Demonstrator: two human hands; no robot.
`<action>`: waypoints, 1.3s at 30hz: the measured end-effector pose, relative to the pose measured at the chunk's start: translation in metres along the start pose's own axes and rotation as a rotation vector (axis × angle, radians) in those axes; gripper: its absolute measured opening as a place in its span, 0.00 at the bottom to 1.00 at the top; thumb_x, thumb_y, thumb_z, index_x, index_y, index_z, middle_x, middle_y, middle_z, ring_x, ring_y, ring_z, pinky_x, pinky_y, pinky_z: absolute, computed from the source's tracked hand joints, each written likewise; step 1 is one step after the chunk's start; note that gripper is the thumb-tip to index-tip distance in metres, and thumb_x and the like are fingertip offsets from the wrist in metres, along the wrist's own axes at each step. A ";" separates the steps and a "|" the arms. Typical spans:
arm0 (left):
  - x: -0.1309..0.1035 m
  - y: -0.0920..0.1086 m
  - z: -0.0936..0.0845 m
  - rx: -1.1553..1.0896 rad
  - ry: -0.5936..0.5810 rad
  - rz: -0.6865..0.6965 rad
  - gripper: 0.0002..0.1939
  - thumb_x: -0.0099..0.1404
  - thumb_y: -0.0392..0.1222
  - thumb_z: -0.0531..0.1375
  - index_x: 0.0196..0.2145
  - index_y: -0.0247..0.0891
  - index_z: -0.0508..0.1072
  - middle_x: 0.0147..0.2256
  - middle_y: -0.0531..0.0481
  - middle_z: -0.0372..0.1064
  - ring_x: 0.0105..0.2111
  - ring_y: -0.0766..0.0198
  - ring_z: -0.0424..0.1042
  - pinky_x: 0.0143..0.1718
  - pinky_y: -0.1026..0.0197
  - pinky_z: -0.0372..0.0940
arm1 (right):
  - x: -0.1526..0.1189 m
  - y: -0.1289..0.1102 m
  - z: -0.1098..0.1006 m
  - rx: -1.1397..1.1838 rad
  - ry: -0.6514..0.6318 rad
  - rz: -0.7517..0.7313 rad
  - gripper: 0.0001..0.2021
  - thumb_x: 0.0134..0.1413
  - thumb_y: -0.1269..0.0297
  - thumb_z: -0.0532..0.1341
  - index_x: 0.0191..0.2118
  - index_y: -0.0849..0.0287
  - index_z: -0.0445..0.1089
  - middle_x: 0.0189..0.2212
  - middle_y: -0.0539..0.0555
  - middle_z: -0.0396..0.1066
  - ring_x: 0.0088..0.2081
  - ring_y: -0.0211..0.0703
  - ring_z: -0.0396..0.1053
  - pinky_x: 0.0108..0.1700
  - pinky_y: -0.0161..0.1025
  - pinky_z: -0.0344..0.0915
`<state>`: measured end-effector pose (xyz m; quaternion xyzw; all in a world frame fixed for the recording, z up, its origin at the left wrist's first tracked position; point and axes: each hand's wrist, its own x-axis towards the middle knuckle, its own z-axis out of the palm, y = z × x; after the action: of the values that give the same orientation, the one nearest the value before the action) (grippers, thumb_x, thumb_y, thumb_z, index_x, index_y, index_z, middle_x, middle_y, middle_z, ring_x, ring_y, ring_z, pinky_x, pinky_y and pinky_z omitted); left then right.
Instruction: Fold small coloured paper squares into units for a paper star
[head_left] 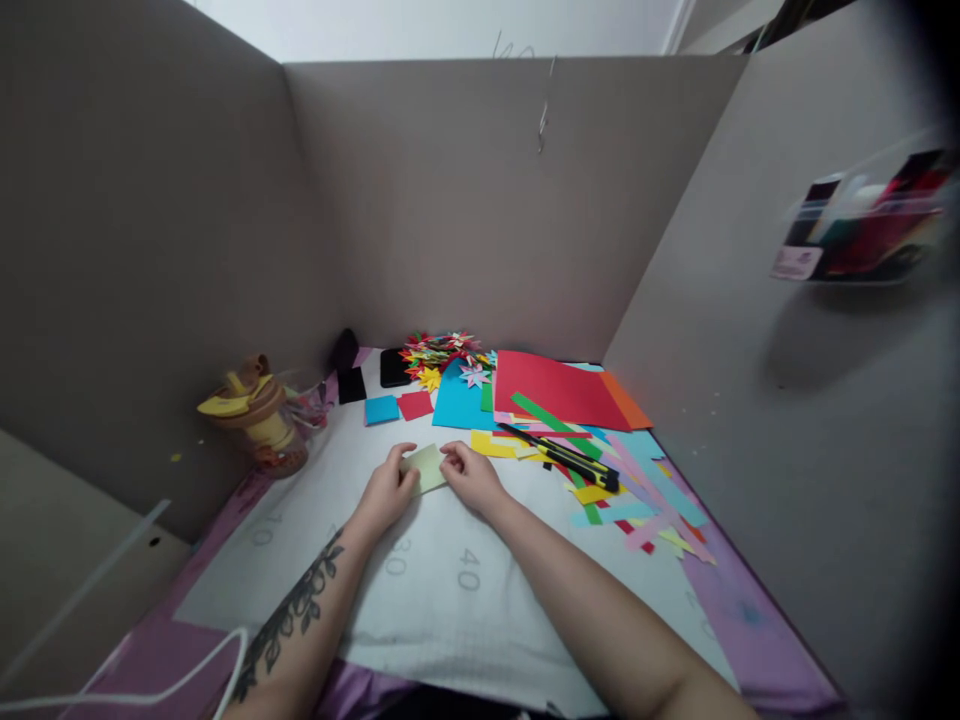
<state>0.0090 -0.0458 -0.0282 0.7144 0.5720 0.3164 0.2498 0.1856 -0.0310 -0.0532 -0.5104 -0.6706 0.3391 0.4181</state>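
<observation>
A small pale green paper square (426, 468) is held between my two hands, a little above the middle of the white mat (375, 610). My left hand (391, 484) grips its left edge between thumb and fingers. At its upper right edge, my right hand (471, 474) pinches the paper with thumb and index finger. Beyond the hands lie a blue square stack (382, 410) and a red square stack (415, 404). Yellow paper pieces (491, 445) lie just past my right hand.
Folded paper stars (442, 352) are piled at the back beside a black phone (394, 368). Red sheets (555, 390), a black-yellow cutter (574, 463) and scattered strips (645, 480) lie right. A tumbler (266, 425) stands left. A white cable (172, 690) crosses the lower left.
</observation>
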 end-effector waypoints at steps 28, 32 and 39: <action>0.046 -0.008 0.010 -0.164 -0.259 0.072 0.16 0.60 0.48 0.53 0.45 0.45 0.66 0.38 0.48 0.72 0.34 0.59 0.71 0.34 0.63 0.66 | -0.001 -0.004 0.008 0.184 0.035 0.284 0.28 0.45 0.69 0.56 0.55 0.50 0.54 0.35 0.54 0.66 0.36 0.47 0.66 0.40 0.44 0.64; 0.044 0.001 0.010 -0.142 -0.292 0.089 0.17 0.62 0.48 0.50 0.47 0.41 0.64 0.35 0.49 0.71 0.29 0.62 0.70 0.31 0.64 0.65 | -0.008 -0.009 0.003 0.237 0.053 0.273 0.27 0.46 0.70 0.55 0.55 0.54 0.53 0.36 0.54 0.67 0.38 0.45 0.67 0.41 0.41 0.64; 0.043 0.010 0.005 -0.076 -0.243 0.164 0.18 0.63 0.45 0.49 0.49 0.37 0.63 0.30 0.51 0.69 0.25 0.66 0.65 0.28 0.65 0.60 | -0.008 -0.015 0.003 0.292 0.120 0.192 0.25 0.46 0.70 0.56 0.53 0.55 0.55 0.30 0.49 0.65 0.32 0.40 0.65 0.35 0.36 0.62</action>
<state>0.0254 -0.0065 -0.0173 0.7819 0.4646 0.2683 0.3175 0.1779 -0.0427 -0.0433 -0.5252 -0.5362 0.4402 0.4928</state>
